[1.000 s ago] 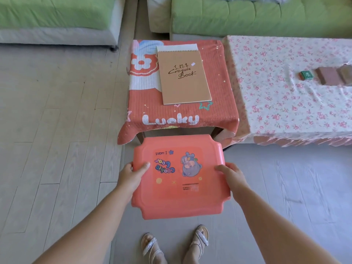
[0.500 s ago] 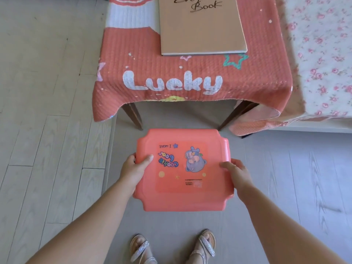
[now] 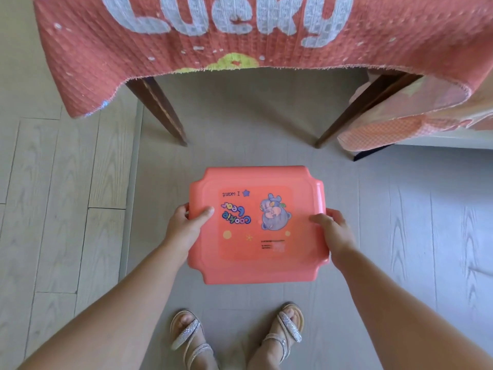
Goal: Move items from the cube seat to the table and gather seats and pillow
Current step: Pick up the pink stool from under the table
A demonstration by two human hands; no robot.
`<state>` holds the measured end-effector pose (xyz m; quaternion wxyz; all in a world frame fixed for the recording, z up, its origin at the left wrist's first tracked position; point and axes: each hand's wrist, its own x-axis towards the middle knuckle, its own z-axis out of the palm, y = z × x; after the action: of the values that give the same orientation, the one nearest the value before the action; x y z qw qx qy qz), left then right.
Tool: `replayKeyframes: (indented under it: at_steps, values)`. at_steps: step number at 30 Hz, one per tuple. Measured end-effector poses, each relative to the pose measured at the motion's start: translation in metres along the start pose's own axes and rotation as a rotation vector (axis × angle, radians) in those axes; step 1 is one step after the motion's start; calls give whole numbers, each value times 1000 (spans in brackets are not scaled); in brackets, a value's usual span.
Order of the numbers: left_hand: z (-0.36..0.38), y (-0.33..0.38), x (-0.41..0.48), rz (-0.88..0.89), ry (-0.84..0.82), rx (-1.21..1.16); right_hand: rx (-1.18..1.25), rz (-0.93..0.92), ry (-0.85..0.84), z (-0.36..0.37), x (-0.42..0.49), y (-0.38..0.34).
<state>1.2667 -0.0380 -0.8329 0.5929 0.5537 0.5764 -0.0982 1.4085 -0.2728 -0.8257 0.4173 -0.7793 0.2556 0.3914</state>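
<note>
The coral plastic stool point(image 3: 257, 225) is level between 2 grips, low over the grey floor point(image 3: 240, 124) and just ahead of the person's sandalled feet point(image 3: 186, 332). Its legs are hidden beneath the seat, so I cannot tell whether it touches the floor. The left grip point(image 3: 186, 228) holds the stool's left edge, thumb on top beside the printed sticker and fingers curled under the rim; the right grip point(image 3: 333, 231) holds the right edge the same way. Ahead stands the bench point(image 3: 368, 108), draped in a coral quilted cloth point(image 3: 106, 62) lettered "Lucky", with 2 dark wooden legs point(image 3: 157, 110) showing below the hem and bare floor between them. This looks like the seat-gathering step (the stool being 1 of the seats), probably heading for that gap. The next move would call for a straight push forward, square enough for the stool's corners to miss both legs and low enough to pass under the hanging hem.
</note>
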Motion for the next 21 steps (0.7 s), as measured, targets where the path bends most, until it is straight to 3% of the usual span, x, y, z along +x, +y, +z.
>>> replayKeyframes:
  at_steps: [21]
  values:
    - [11,-47,34,-23,-35,7,0,60,-12,16,36,37]
